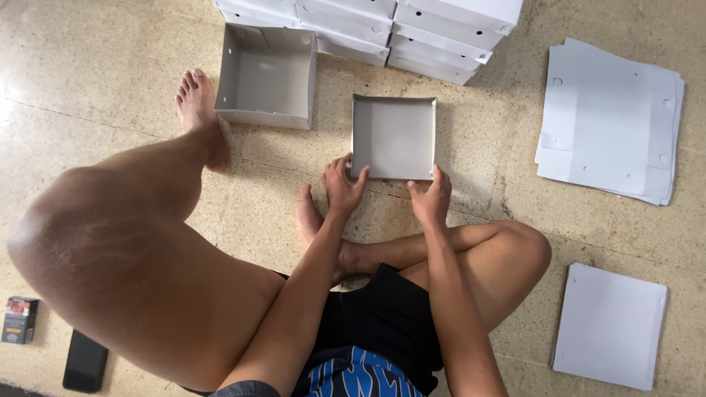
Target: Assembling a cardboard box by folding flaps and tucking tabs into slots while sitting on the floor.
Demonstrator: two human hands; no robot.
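Note:
A shallow grey cardboard tray (393, 136) with folded-up sides lies on the floor in front of me. My left hand (344, 184) presses against its near left corner, fingers curled on the wall. At the near right corner rests my right hand (430, 197), fingertips touching the tray's edge. Both hands hold the near wall of the tray between them.
An open deeper grey box (268, 73) stands to the left, beside my left foot (198, 110). Stacked white closed boxes (382, 29) line the back. Flat white cardboard sheets lie at right (610, 121) and lower right (609, 327). A phone (84, 360) and small pack (20, 320) lie lower left.

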